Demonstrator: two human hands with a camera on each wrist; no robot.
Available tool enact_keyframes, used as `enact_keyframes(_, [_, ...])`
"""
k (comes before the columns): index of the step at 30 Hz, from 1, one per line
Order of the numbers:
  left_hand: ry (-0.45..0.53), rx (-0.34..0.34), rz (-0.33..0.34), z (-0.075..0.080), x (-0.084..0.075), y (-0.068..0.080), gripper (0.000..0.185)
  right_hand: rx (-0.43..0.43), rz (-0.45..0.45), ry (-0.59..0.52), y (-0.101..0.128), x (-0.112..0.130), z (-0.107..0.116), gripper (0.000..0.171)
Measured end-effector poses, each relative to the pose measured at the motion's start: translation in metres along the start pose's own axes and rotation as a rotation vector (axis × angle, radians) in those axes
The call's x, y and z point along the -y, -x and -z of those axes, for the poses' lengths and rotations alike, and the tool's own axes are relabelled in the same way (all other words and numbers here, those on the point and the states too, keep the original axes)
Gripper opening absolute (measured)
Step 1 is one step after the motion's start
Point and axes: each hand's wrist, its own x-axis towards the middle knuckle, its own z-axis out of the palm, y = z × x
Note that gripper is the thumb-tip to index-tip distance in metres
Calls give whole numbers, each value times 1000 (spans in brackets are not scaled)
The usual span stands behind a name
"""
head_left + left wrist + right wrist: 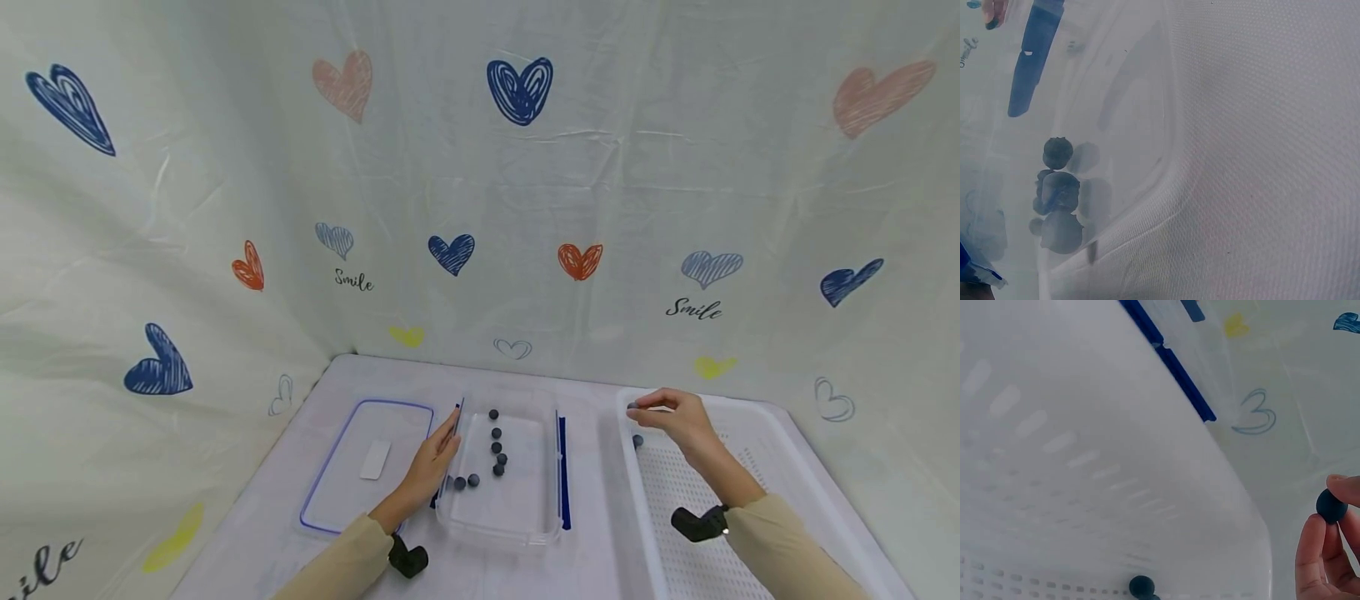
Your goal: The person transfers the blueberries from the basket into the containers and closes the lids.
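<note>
In the head view my right hand is over the far left corner of the white perforated basket. Thumb and fingertips pinch a dark blueberry, seen clearly in the right wrist view. Below it, another blueberry lies inside the basket by the left wall. My left hand rests with fairly straight fingers along the left side of a clear plastic container with blue side clips. Several blueberries lie on the container's floor, mostly in its left half; the left wrist view shows some through the wall.
Left of the container lies a clear lid with a blue rim and a white label. The table has a white cover. Behind it hangs a pale curtain printed with hearts.
</note>
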Motion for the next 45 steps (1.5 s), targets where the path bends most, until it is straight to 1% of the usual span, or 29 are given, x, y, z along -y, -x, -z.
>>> enact_keyframes(4, [-8,9,0,1,1,0,52,14,1,-21,-2,9,-7,29])
enact_keyframes(6, [-7,7,-3,1,4,-2,52,25,-1,-33,-2,14,-11,26])
enact_keyframes(12, [-24,-15,2,-2,29,-10,52,46,-7,-35,-5,22,-22,24])
enact_keyframes(16, [-28,-21,5,-2,38,-12,53,44,-6,-41,-8,25,-30,24])
enact_keyframes(20, [-3,-26,-6,-2,39,-12,53,50,-1,-29,-11,27,-40,26])
enact_keyframes(25, [-2,-23,-10,-2,38,-12,52,80,9,-43,-13,29,-53,26])
enact_keyframes(27, [7,-16,-10,-1,28,-9,52,98,11,-60,-14,31,-58,25])
enact_keyframes(32, [36,-15,-21,-1,28,-9,52,137,30,-71,-14,33,-74,23])
enact_keyframes(34, [38,-19,-29,-1,37,-11,52,144,38,-77,-14,33,-80,23])
enact_keyframes(39, [35,-17,-30,-2,38,-11,53,156,44,-91,-16,32,-92,23])
enact_keyframes(45, [31,-10,-21,-2,38,-11,53,160,46,-53,-17,29,-103,20])
